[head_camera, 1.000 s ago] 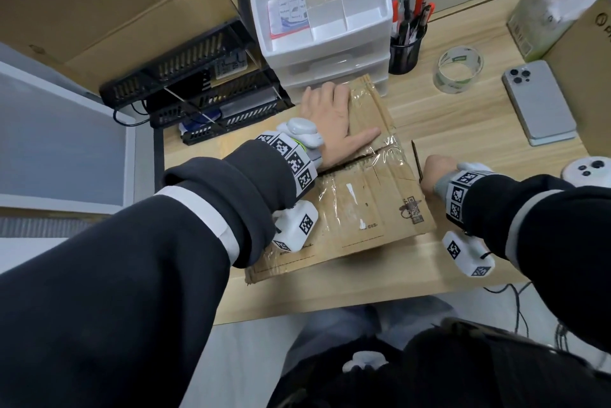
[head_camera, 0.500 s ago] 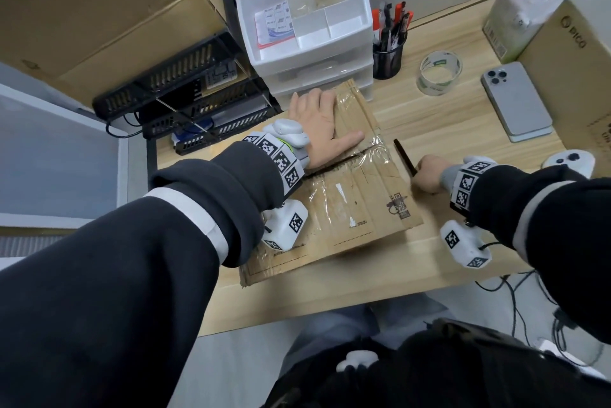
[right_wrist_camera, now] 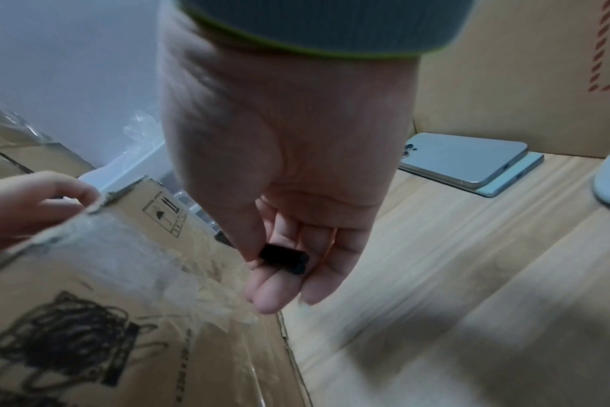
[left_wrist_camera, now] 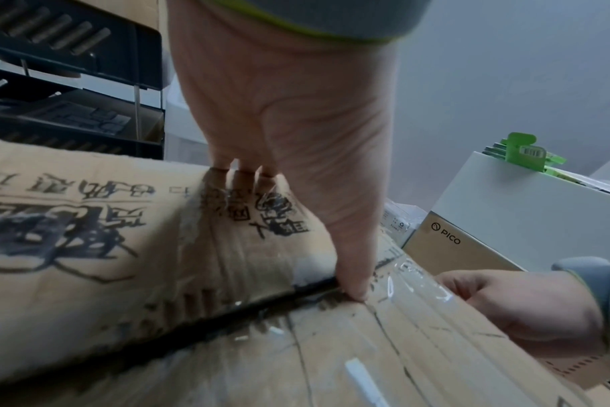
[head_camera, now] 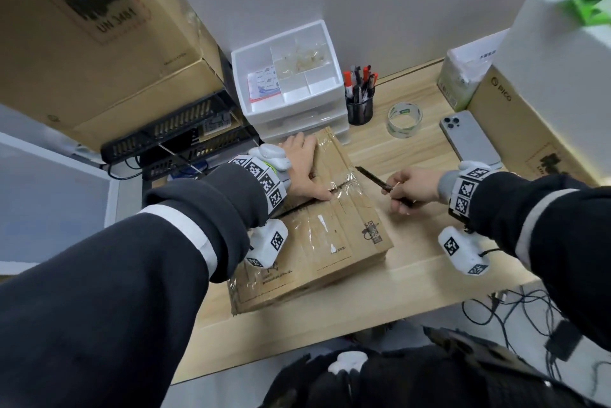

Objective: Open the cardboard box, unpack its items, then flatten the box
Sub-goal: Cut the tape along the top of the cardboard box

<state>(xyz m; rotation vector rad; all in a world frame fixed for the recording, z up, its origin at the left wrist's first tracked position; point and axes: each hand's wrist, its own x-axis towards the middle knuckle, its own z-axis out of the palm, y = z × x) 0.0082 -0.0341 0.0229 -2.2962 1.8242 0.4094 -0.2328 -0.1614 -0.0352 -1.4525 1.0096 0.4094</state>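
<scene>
A flat brown cardboard box [head_camera: 330,235] with clear tape lies on the wooden desk [head_camera: 413,278]. A dark slit runs along its top seam [left_wrist_camera: 227,311]. My left hand [head_camera: 307,173] rests on the far flap, fingertips down on the cardboard and the thumb [left_wrist_camera: 352,247] pressed into the seam. My right hand [head_camera: 413,186] is just off the box's right edge and grips a black utility knife [head_camera: 373,177], whose blade points at the seam's right end. The right wrist view shows the knife's handle [right_wrist_camera: 284,258] pinched between thumb and fingers beside the box [right_wrist_camera: 105,330].
A white drawer organiser [head_camera: 291,83], a pen cup [head_camera: 359,106] and a tape roll [head_camera: 404,119] stand behind the box. A phone [head_camera: 469,139] and a PICO carton [head_camera: 515,130] are at the right. A black tray rack [head_camera: 175,139] is at the left. Cables [head_camera: 515,308] hang off the desk's front right.
My right hand has risen from the desk beside the box and turned the knife so its blade points left at the seam. My left thumb has drawn back along the seam.
</scene>
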